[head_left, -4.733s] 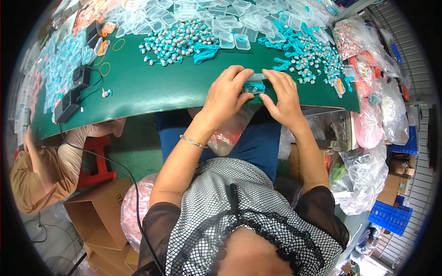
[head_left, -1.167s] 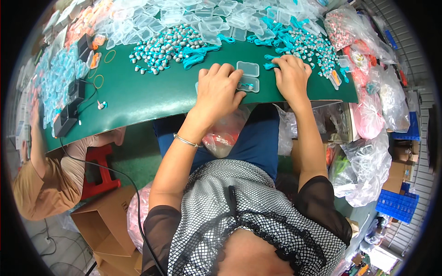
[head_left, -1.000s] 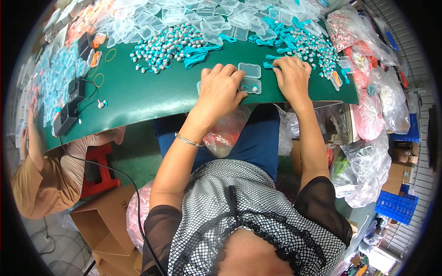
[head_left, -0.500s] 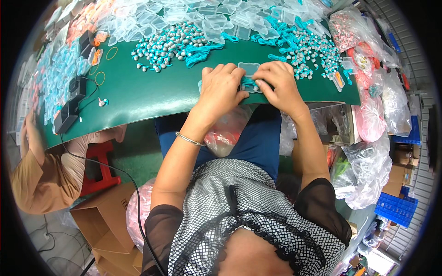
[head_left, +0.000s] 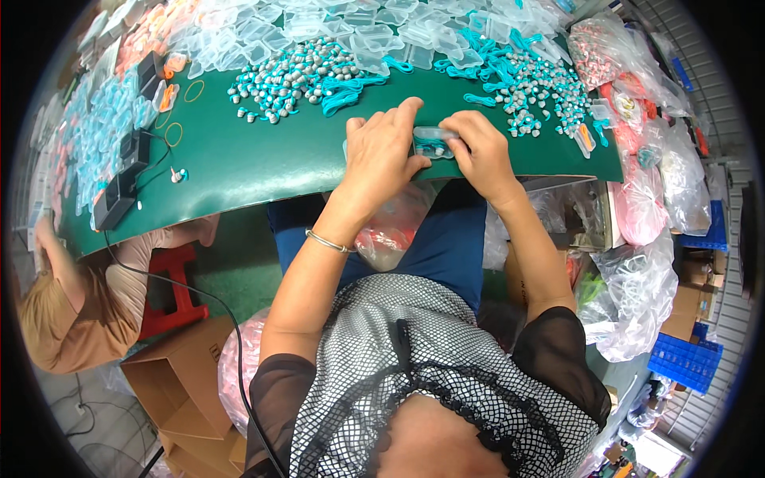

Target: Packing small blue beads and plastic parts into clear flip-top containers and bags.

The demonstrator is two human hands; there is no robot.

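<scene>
A small clear plastic case point(head_left: 434, 150) lies near the front edge of the green table, with teal cord and small plugs inside. Its hinged lid point(head_left: 433, 132) is tilted partly over the contents. My left hand point(head_left: 381, 153) grips the case's left side, thumb at its near edge and index finger raised. At the lid's right end, my right hand point(head_left: 480, 151) pinches with thumb and fingers. Beyond my hands lie a heap of grey-and-teal plugs point(head_left: 295, 76) and, to the right, more plugs with bundled teal cords point(head_left: 510, 72).
Many clear cases point(head_left: 382, 36) cover the table's far side. At left stand black devices point(head_left: 115, 199) with a cable, rubber bands point(head_left: 174, 135) and blue-tinted cases point(head_left: 103, 127). Another person's arm point(head_left: 60, 255) is at the left edge. Plastic bags point(head_left: 637, 223) crowd the right side.
The case's lid has swung from standing open at the far side toward me, over the contents. My right hand has moved slightly nearer with it; my left index finger has lifted.
</scene>
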